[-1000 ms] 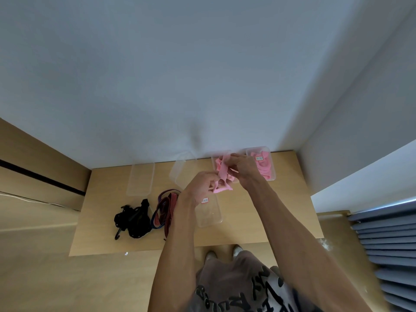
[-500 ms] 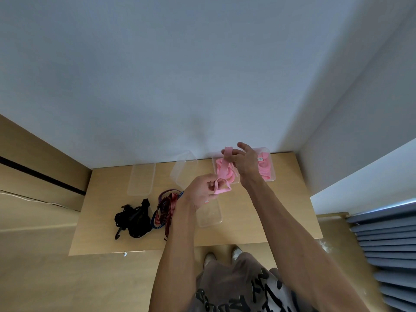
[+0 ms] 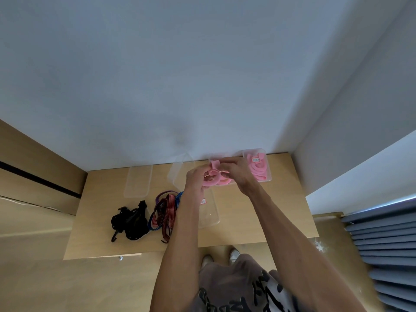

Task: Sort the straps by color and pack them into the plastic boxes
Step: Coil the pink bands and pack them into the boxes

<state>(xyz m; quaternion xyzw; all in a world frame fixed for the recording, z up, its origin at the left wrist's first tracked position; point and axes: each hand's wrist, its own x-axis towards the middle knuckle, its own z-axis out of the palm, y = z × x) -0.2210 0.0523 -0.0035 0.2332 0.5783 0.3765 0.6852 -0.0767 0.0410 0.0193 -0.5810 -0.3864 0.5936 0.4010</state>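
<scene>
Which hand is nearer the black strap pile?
Left. The left hand is up and right of the black strap pile; the right hand is farther right.

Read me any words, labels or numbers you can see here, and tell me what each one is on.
Nothing can be read for certain.
Sticker on the clear box near the left arm: too blurred to read.
Label in the far right box of pink straps, at: too small to read.
Black lettering on the person's shirt: cut off and not legible.
</scene>
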